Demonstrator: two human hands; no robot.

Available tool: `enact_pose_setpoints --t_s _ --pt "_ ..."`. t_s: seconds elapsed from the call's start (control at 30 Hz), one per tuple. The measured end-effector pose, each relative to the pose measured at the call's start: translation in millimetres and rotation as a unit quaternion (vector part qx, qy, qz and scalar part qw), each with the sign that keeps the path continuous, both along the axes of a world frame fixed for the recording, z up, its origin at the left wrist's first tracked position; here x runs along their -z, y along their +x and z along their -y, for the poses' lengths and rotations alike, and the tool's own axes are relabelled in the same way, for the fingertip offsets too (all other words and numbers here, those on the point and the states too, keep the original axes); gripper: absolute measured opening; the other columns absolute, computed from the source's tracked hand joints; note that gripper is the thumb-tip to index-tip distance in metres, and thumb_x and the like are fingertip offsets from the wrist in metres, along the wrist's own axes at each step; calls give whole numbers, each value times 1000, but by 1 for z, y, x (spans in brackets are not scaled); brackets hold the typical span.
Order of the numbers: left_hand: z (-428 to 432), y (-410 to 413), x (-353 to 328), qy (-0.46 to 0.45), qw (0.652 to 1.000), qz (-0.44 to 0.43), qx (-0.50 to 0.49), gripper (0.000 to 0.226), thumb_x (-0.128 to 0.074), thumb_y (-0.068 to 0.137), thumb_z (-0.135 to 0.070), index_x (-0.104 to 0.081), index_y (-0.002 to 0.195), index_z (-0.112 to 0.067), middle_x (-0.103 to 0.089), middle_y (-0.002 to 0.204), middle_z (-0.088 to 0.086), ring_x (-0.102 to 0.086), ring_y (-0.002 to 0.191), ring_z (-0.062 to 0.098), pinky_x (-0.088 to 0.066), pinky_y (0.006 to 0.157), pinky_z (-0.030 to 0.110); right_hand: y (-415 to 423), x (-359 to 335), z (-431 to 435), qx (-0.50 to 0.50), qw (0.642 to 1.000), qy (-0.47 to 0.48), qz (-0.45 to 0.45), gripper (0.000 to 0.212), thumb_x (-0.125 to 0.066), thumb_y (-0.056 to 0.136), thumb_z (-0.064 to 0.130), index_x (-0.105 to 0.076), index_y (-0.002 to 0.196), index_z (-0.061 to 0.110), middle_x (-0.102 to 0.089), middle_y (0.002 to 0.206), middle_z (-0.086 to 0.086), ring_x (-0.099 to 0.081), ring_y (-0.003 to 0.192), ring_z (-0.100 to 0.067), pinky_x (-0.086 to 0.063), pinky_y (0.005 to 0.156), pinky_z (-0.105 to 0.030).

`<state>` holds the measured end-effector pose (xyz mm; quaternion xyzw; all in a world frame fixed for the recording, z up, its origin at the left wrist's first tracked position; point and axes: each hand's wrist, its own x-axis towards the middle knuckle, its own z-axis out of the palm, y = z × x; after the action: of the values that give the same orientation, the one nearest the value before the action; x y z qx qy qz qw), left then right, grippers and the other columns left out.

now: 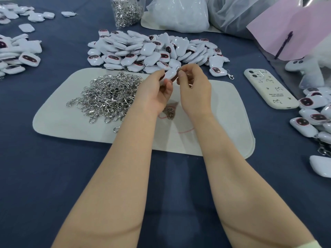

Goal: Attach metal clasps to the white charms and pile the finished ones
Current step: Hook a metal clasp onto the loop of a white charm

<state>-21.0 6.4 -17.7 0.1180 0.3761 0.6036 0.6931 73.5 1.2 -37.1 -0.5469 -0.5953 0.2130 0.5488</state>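
My left hand (155, 90) grips a white charm (170, 73) above the cream mat (59, 120). Close beside it, my right hand (194, 90) pinches a small metal clasp (179, 68) at the charm's top edge. A heap of loose metal clasps (107, 97) lies on the mat's left half. Beyond the mat spreads a big pile of white charms (152, 49) with dark red faces. At the right edge sits another pile of charms (315, 115) with clasps attached. One clasped charm (218, 71) lies alone near the big pile.
A white phone (268, 88) lies right of the mat. A clear bag of clasps (126, 11) and white plastic bags (179, 13) stand at the back. More charms (16, 52) lie at the far left. Pink paper with a pen (284, 43) sits back right.
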Motion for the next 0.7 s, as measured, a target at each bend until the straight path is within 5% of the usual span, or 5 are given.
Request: enact_pose_setpoints --t_s 0.07,0.37,0.47,0.57,0.7 --pt "0 2 -1 2 1000 -24 5 13 -49 96 -8 -50 84 -3 -51 86 14 -43 32 3 -39 35 10 1 0 1 21 1000 17 7 11 -52 93 10 -61 99 6 -61 86 3 -52 73 -8 -36 66 -7" --pt "2 9 -1 73 959 -269 -42 8 -53 96 -14 -55 89 -11 -52 71 3 -48 35 0 -45 42 15 4 4 -1 73 994 20 78 13 -49 93 8 -59 99 4 -65 96 -7 -57 87 -23 -43 76 -33" --pt "2 8 -4 139 892 -425 -62 7 -52 95 -14 -57 99 -12 -56 77 5 -53 41 4 -52 49 22 5 3 -1 74 990 23 120 13 -48 93 8 -59 96 3 -64 95 -8 -56 86 -26 -42 76 -36" --pt "6 6 -8 207 798 -562 -65 16 -52 91 -16 -61 103 -12 -60 86 2 -63 77 25 -55 76 37 6 3 1 67 986 27 153 15 -46 94 9 -59 96 3 -63 94 -10 -54 86 -27 -41 75 -39" --pt "9 4 -9 253 678 -687 -64 18 -52 92 -23 -62 107 -19 -67 97 -1 -59 93 24 -42 77 28 6 4 1 62 977 7 202 18 -42 95 12 -59 96 6 -62 93 -11 -51 83 -28 -39 72 -40"
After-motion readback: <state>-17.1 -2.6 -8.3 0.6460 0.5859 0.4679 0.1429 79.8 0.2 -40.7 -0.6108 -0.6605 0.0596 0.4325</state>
